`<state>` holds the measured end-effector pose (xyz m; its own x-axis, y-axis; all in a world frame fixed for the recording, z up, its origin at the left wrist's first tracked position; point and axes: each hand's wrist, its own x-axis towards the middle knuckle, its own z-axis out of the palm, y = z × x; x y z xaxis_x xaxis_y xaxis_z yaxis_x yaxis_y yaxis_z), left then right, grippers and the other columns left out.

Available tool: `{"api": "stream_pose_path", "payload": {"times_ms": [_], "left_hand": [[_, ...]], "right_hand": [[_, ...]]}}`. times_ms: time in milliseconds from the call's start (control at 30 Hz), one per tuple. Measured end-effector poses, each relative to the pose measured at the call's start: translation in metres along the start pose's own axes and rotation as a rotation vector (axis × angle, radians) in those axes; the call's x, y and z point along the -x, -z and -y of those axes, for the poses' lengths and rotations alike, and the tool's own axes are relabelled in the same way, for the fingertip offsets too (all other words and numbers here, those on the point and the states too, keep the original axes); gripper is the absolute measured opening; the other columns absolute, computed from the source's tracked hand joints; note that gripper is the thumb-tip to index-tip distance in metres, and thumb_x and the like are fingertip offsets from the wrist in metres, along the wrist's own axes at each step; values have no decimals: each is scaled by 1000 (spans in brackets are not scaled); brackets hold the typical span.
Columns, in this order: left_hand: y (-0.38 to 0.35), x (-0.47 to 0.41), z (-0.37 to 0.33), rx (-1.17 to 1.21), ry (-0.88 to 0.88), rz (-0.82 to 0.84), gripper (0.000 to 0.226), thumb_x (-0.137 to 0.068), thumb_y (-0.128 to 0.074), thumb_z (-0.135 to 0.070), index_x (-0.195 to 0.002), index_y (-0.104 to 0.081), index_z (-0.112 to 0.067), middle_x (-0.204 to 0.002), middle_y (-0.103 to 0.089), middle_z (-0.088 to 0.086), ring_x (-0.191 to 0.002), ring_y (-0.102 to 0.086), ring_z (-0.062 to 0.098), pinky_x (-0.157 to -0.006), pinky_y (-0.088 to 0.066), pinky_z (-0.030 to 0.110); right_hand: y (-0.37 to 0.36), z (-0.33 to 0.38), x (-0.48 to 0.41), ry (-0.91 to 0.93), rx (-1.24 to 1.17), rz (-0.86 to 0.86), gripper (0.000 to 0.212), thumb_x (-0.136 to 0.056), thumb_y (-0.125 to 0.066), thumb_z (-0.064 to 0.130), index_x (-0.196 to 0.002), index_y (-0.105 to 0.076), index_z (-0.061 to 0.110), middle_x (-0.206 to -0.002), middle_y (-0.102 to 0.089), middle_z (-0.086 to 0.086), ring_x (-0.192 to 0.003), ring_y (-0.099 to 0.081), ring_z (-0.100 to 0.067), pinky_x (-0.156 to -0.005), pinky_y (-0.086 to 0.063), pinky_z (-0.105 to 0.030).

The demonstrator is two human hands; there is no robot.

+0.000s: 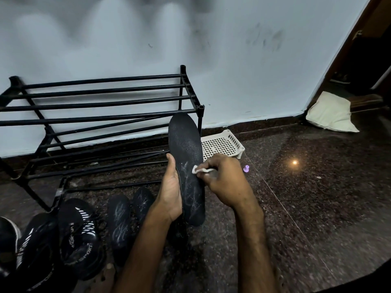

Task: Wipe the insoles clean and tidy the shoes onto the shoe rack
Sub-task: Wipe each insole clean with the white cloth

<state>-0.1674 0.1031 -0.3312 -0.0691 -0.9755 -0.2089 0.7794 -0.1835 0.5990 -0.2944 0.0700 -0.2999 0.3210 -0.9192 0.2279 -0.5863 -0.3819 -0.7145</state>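
Note:
My left hand (171, 191) grips a black insole (186, 149) by its left edge and holds it upright above the floor; white smears mark its lower half. My right hand (222, 180) pinches a small white wipe (200, 169) and presses it against the insole's middle. Two more black insoles (119, 225) (143, 200) with white marks lie on the floor below. A pair of black sport shoes (79, 233) (35, 250) with white stripes sits at the lower left. The black metal shoe rack (101, 102) stands against the wall with nothing on its bars.
A white perforated plastic tray (222, 144) lies on the floor behind the insole. A small purple cap (246, 168) sits to its right. A cream cushion (332, 113) rests by the doorway at far right. Another dark shoe (7, 240) is at the left edge. The floor is dark polished stone.

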Motion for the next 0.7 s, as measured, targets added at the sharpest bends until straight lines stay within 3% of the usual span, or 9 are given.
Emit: {"api": "stream_pose_path", "payload": {"times_ms": [100,200,267,433,533,600,700], "left_hand": [[-4,-1,5,-12,28,2,79,-94,-24,-68,-105,-78,-11,-112,-71,15,-103,-70,24,-85,-58,35],[-4,-1,5,20,33,-14,77,-93,-29,-68,-101,-78,-9,-102,-72,17,-93,-72,26,-81,-60,36],[-2,0,2,30,33,-10,76,-94,-30,-67,-104,-76,-7,-101,-72,18,-90,-72,27,-75,-61,37],[-3,0,4,-3,50,5,74,-96,-29,-64,-107,-76,-8,-111,-71,17,-102,-70,25,-85,-59,33],[-1,2,0,26,54,6,74,-96,-31,-63,-103,-76,-5,-101,-72,19,-93,-72,27,-78,-60,36],[2,3,-2,20,54,4,72,-96,-32,-63,-114,-69,-5,-103,-72,17,-93,-72,27,-77,-60,36],[2,3,-2,-27,64,7,72,-96,-30,-63,-124,-62,-5,-111,-71,15,-100,-70,25,-85,-59,34]], "right_hand": [[-7,6,-4,62,70,-157,12,-81,-75,10,-92,-75,14,-92,-63,5,-86,-61,-9,-83,-54,-29],[-7,13,0,103,-59,23,11,-81,-77,13,-91,-77,17,-90,-64,8,-85,-60,-2,-76,-47,-13],[-1,11,2,76,-60,114,10,-80,-79,16,-90,-78,16,-89,-67,6,-83,-61,-3,-73,-45,-13],[-5,12,-2,66,10,-140,12,-82,-77,14,-94,-77,15,-92,-65,4,-87,-62,-9,-81,-51,-21],[-6,17,1,99,-120,58,13,-80,-79,15,-93,-78,18,-91,-67,7,-85,-62,-4,-76,-48,-14],[-3,13,1,61,-77,110,12,-80,-79,17,-92,-78,19,-91,-68,7,-85,-62,-2,-75,-48,-15],[-6,11,-3,32,53,-107,13,-82,-77,15,-95,-76,17,-94,-65,7,-89,-60,-7,-80,-49,-17]]}}
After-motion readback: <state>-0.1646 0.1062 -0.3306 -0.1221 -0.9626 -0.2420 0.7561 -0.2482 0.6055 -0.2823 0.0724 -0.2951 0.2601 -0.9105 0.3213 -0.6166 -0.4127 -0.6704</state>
